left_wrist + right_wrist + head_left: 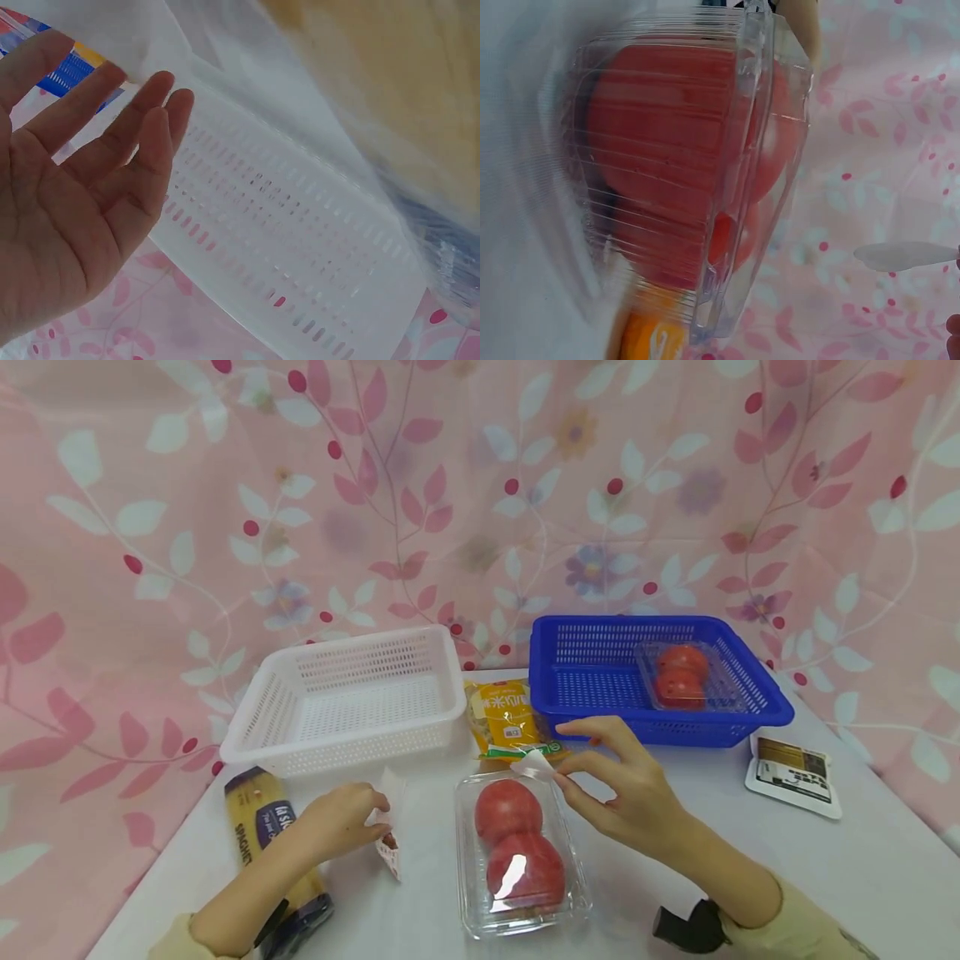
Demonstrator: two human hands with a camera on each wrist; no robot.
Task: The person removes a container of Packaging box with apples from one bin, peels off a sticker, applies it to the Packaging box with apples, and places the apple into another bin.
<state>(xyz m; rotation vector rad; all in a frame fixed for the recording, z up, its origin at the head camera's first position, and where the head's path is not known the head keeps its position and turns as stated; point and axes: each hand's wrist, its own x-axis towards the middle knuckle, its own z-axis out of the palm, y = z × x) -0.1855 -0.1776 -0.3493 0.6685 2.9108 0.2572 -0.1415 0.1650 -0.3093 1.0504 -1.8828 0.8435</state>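
A clear plastic box [517,852] with two red tomatoes lies on the white table in front of me; the right wrist view shows it close up [697,172]. My right hand [558,770] hovers over the box's far right corner and pinches a small white tab [534,766], seen as a pale strip [907,255] in the right wrist view. My left hand [378,822] lies to the left, fingertips touching a small white packet [392,839]. The left wrist view shows this hand [142,82] with straight fingers beside the white basket [300,232].
At the back stand a white basket [352,702] and a blue basket [585,685] holding another tomato box [681,677]. Between them lies a yellow snack bag [506,718]. A spaghetti pack [262,827] is under my left forearm; a dark sachet [795,772] lies right.
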